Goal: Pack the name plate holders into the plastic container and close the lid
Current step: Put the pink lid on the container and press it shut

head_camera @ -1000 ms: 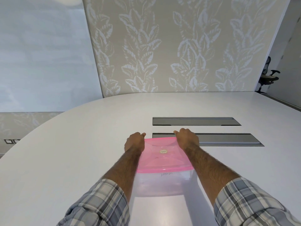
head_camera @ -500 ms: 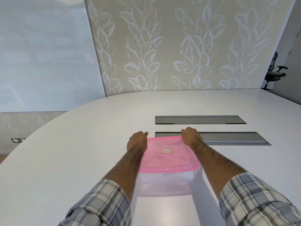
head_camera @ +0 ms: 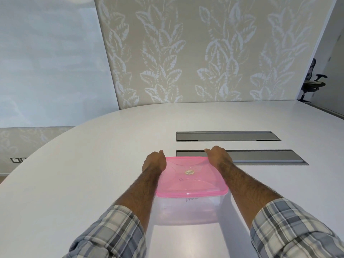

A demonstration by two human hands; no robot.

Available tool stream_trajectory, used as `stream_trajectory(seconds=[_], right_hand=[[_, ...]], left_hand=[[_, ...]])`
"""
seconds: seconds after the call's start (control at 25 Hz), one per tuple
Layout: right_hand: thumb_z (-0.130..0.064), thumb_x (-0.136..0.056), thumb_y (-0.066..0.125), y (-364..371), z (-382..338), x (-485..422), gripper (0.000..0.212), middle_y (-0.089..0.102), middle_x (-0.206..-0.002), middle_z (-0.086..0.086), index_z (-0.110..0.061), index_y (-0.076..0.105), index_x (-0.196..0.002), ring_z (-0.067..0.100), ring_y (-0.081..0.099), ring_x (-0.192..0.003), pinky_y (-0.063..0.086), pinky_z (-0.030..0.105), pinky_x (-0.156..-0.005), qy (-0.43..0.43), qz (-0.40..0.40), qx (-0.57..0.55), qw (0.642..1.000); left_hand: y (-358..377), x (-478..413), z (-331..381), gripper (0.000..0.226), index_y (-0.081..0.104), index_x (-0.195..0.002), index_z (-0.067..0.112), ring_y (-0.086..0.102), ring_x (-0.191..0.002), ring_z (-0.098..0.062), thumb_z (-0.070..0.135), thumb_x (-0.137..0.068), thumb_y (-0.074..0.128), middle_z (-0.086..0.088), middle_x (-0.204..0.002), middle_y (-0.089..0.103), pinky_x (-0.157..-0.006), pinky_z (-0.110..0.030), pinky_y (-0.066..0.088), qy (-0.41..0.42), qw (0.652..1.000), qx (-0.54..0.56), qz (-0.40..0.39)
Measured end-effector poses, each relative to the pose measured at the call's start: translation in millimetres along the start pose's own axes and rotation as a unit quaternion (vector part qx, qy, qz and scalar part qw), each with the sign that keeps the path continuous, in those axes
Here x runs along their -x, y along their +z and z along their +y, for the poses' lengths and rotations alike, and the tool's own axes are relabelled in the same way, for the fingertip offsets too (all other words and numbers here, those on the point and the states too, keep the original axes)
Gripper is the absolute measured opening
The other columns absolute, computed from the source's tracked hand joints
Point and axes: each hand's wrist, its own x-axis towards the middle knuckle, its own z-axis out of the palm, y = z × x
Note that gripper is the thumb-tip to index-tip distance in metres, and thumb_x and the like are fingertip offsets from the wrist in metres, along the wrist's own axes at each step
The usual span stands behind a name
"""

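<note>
Nearest, the clear plastic container (head_camera: 186, 211) sits on the white desk (head_camera: 93, 174), capped by its translucent pink lid (head_camera: 191, 179). The left hand (head_camera: 154, 162) and right hand (head_camera: 218, 157) curl over the lid's far corners, probably to snap them shut. Just beyond the hands lies a grey recessed slot (head_camera: 260, 158).

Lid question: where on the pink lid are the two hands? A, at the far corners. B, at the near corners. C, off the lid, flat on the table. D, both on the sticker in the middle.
A: the left hand and right hand grip the far corners of the lid, which sits on the container.
</note>
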Motion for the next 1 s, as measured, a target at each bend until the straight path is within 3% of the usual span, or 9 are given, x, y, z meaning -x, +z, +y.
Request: stream_trajectory(seconds=[0.16, 0.48, 0.72, 0.88, 1.0], right_hand=[[-0.042, -0.1, 0.043, 0, -1, 3, 0.044, 0.068, -0.115, 0.014, -0.006, 0.066, -0.107, 0.032, 0.064, -0.102, 0.048, 0.037, -0.086, 0.003, 0.002, -0.003, 1.0], [-0.043, -0.1, 0.044, 2, -1, 4, 0.043, 0.07, -0.107, 0.013, -0.007, 0.068, -0.099, 0.032, 0.065, -0.095, 0.051, 0.036, -0.083, 0.004, 0.016, 0.005, 1.0], [-0.04, -0.101, 0.043, 5, -1, 4, 0.042, 0.07, -0.104, 0.013, -0.007, 0.067, -0.095, 0.029, 0.06, -0.083, 0.045, 0.032, -0.074, 0.002, 0.041, 0.017, 0.999], [-0.037, -0.102, 0.042, 3, -3, 11, 0.041, 0.07, -0.108, 0.015, -0.005, 0.068, -0.101, 0.031, 0.064, -0.094, 0.043, 0.032, -0.074, -0.009, 0.056, 0.024, 0.998], [-0.037, -0.102, 0.042, 3, -2, 13, 0.041, 0.07, -0.108, 0.015, -0.005, 0.068, -0.1, 0.032, 0.065, -0.095, 0.045, 0.034, -0.076, -0.017, 0.05, 0.015, 0.998]], left_hand=[[-3, -2, -1, 0.037, 0.052, -0.128, -0.004, 0.055, -0.122, -0.037, 0.006, -0.098, 0.033, -0.02, -0.133, 0.057, -0.098, -0.043, 0.047, -0.008, 0.999, 0.041, -0.004], [-4, -2, -2, 0.034, 0.057, -0.124, -0.005, 0.059, -0.117, -0.036, 0.0, -0.095, 0.04, -0.02, -0.126, 0.062, -0.092, -0.038, 0.05, -0.014, 0.997, 0.068, -0.02], [-3, 2, -3, 0.049, 0.065, -0.111, 0.008, 0.062, -0.107, -0.032, 0.044, -0.104, 0.032, -0.011, -0.116, 0.067, -0.083, -0.035, 0.044, -0.024, 0.997, 0.073, 0.019], [-13, 16, 7, 0.047, 0.066, -0.105, 0.013, 0.065, -0.099, -0.031, 0.048, -0.103, 0.036, -0.008, -0.109, 0.07, -0.08, -0.035, 0.046, 0.035, 0.997, -0.024, 0.058], [-14, 18, 9, 0.049, 0.066, -0.116, 0.011, 0.063, -0.11, -0.031, 0.046, -0.104, 0.034, -0.01, -0.121, 0.067, -0.088, -0.035, 0.045, -0.021, 1.0, -0.002, 0.023]])
